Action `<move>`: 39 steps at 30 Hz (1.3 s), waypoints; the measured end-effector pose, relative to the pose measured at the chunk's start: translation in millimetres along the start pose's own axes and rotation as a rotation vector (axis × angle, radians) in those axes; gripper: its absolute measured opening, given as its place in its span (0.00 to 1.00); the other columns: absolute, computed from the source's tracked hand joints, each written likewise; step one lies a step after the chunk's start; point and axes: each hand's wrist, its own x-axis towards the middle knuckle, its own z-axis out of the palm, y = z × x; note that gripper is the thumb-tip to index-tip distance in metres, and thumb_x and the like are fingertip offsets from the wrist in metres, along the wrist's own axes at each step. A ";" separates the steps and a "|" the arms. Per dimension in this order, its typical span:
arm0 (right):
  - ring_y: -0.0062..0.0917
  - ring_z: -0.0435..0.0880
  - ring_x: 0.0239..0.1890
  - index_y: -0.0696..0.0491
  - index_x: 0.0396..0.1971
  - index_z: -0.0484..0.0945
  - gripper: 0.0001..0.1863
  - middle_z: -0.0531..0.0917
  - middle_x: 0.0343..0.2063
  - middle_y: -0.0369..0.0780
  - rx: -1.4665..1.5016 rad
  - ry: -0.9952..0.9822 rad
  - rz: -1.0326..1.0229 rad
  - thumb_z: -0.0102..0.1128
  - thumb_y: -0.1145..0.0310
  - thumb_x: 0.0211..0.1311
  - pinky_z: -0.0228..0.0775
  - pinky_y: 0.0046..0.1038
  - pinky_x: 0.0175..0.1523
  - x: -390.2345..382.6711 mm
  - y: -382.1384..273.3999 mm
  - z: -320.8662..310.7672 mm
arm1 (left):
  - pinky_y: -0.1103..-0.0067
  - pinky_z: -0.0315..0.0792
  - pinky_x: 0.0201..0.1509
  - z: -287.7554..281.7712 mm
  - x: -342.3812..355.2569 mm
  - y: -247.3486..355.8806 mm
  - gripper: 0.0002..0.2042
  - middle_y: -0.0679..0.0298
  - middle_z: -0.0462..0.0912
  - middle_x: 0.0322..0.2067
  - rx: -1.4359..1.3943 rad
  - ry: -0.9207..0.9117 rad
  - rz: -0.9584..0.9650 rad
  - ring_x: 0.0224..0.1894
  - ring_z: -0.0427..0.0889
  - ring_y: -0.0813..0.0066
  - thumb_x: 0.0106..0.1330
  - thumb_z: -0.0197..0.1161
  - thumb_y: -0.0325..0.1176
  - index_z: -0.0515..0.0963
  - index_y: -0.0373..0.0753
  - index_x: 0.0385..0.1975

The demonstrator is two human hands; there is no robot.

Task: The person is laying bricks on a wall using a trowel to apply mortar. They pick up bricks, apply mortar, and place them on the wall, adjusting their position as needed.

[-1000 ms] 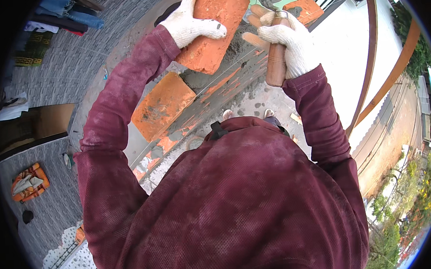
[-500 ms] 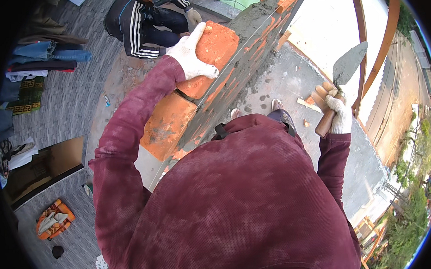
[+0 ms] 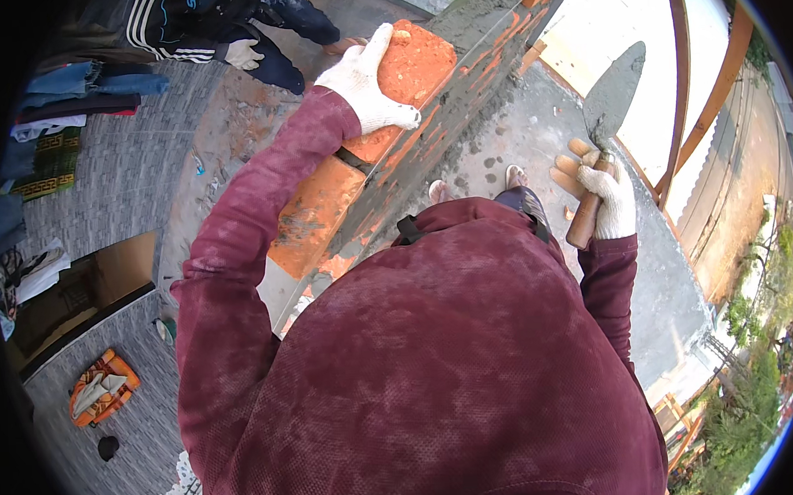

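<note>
My gloved left hand [image 3: 358,85] grips a red brick [image 3: 415,56] on top of the mortar-smeared wall [image 3: 469,89], thumb and fingers spread across it. A second orange brick [image 3: 314,216] lies just below it on the wall, beside a taut string line. My gloved right hand [image 3: 604,185] holds a trowel by its wooden handle out to the right, its grey, mortar-coated blade [image 3: 615,87] pointing up in the picture. Grey mortar [image 3: 492,0] covers the wall top beyond the held brick.
A co-worker in dark striped clothes [image 3: 188,22] crouches across the wall. My feet [image 3: 514,177] stand on a concrete ledge [image 3: 645,272] beside the wall. Curved wooden boards [image 3: 682,67] rise at the right. Clothes [image 3: 88,84] hang at the left above an orange bundle [image 3: 102,389].
The brick in my left hand now rests in line on the wall. My right hand moved right and down with the trowel. The view shifted, bringing the co-worker into sight.
</note>
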 end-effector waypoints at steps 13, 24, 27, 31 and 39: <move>0.18 0.78 0.24 0.61 0.62 0.70 0.27 0.82 0.32 0.39 -0.690 -0.285 -0.098 0.62 0.70 0.65 0.74 0.23 0.31 -12.4 -39.1 78.2 | 0.62 0.69 0.71 11.8 -15.3 -14.5 0.65 0.41 0.67 0.68 -0.067 0.162 0.083 0.69 0.72 0.42 0.43 0.80 0.63 0.49 0.42 0.80; 0.45 0.88 0.39 0.62 0.64 0.70 0.31 0.84 0.42 0.51 -1.431 -0.532 -0.847 0.67 0.70 0.63 0.82 0.38 0.43 13.4 -49.3 131.1 | 0.73 0.79 0.57 31.5 -96.1 -61.8 0.38 0.53 0.82 0.59 -0.539 0.170 -0.224 0.55 0.83 0.63 0.60 0.76 0.51 0.74 0.39 0.68; 0.44 0.88 0.38 0.62 0.63 0.70 0.30 0.84 0.41 0.50 -1.414 -0.486 -1.067 0.67 0.70 0.62 0.81 0.37 0.42 20.3 -40.1 148.1 | 0.69 0.76 0.61 20.8 -96.6 -51.5 0.35 0.55 0.84 0.56 -0.482 0.178 -0.250 0.56 0.83 0.58 0.58 0.75 0.53 0.77 0.41 0.63; 0.44 0.88 0.38 0.62 0.63 0.71 0.30 0.84 0.41 0.49 -1.598 -0.592 -1.006 0.67 0.71 0.62 0.82 0.36 0.42 41.8 -18.3 145.4 | 0.64 0.74 0.64 28.9 -96.0 -55.2 0.34 0.53 0.83 0.57 -0.417 0.176 -0.274 0.58 0.81 0.51 0.58 0.73 0.55 0.77 0.44 0.63; 0.46 0.88 0.41 0.66 0.59 0.73 0.26 0.85 0.42 0.54 -1.557 -0.598 -0.835 0.66 0.71 0.62 0.82 0.38 0.45 38.7 -18.0 143.8 | 0.71 0.79 0.52 41.3 -99.7 -59.1 0.35 0.57 0.84 0.50 -0.337 0.302 -0.212 0.49 0.84 0.62 0.59 0.74 0.54 0.76 0.44 0.64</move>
